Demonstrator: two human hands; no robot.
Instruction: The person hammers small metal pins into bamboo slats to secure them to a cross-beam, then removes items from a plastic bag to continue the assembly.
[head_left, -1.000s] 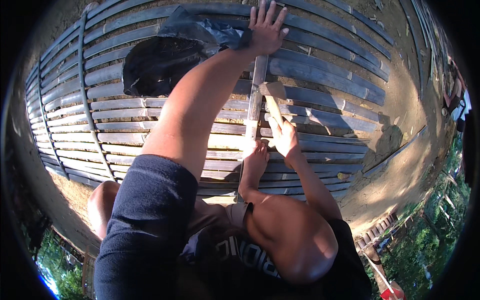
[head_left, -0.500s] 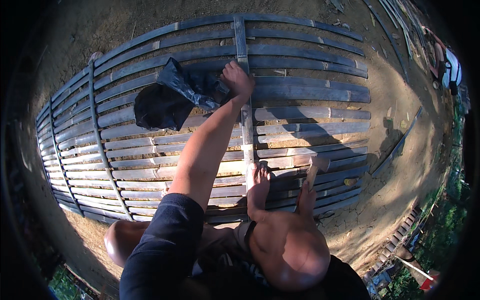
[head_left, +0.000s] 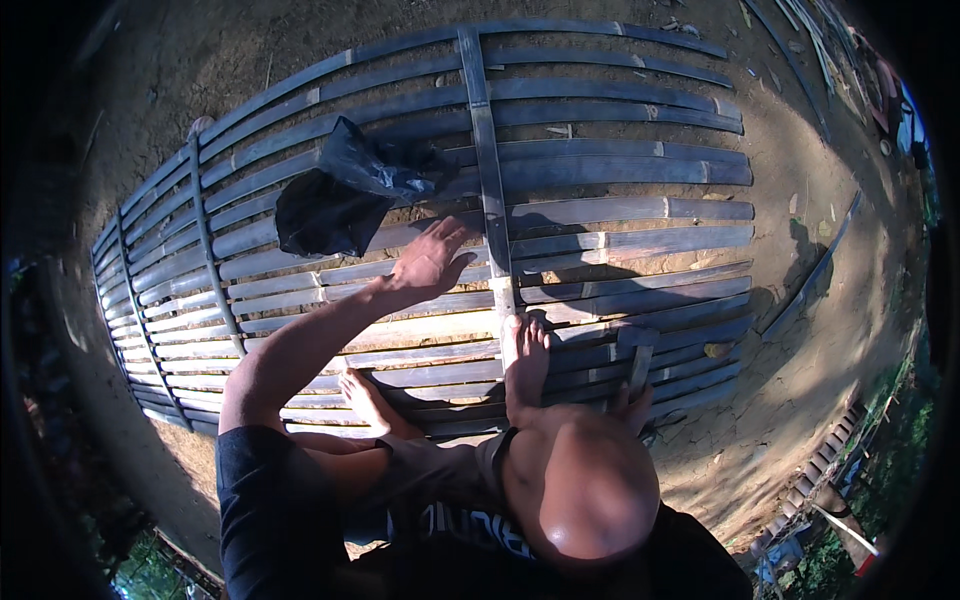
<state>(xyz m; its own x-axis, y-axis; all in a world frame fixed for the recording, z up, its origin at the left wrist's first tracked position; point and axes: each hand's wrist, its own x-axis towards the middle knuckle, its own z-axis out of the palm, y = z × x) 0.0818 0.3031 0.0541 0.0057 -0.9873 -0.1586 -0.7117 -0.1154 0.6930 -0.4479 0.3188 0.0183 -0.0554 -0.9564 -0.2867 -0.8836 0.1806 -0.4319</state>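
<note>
Head view: your right hand point(head_left: 632, 402), low beside your knee, grips a short tool handle point(head_left: 638, 362), fingers closed round it. Both bare feet rest on the bamboo slat panel point(head_left: 620, 210). Your left hand point(head_left: 428, 262) hovers open, fingers spread, near the cross slat point(head_left: 488, 170). Farther off, a black plastic bag point(head_left: 335, 195) lies on the slats.

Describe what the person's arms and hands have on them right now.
Both hands are bare: no gloves, rings or watch visible. The left hand shows a bare forearm up to a dark short sleeve. The right hand is mostly hidden behind the knee.
</note>
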